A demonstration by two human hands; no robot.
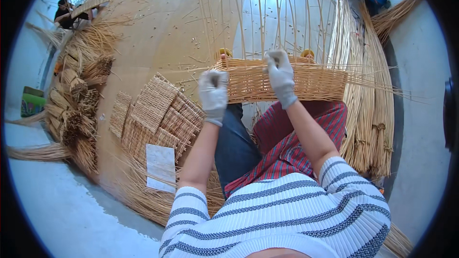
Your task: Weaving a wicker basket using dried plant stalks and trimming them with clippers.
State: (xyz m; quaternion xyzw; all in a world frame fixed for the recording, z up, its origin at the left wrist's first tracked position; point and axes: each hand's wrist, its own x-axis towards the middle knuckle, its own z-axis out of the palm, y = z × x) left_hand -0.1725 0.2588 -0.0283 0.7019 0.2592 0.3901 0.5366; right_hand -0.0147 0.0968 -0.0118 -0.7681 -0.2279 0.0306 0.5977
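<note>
A rectangular wicker basket [306, 83] rests on my lap, its upright stakes [267, 14] fanning away from me. My left hand [213, 94], in a white glove, is closed on the basket's left corner, pinching a weaving strand. My right hand [280, 77], also gloved, grips the top rim near the middle, fingers curled around a stake. A red striped cloth [287, 138] covers my right thigh below the basket.
Flat woven wicker panels [155, 110] and a white sheet [160, 166] lie on the floor at my left. Bundles of cane [370, 110] stand at my right, more bundles [76, 100] far left. Another person [64, 12] sits at upper left.
</note>
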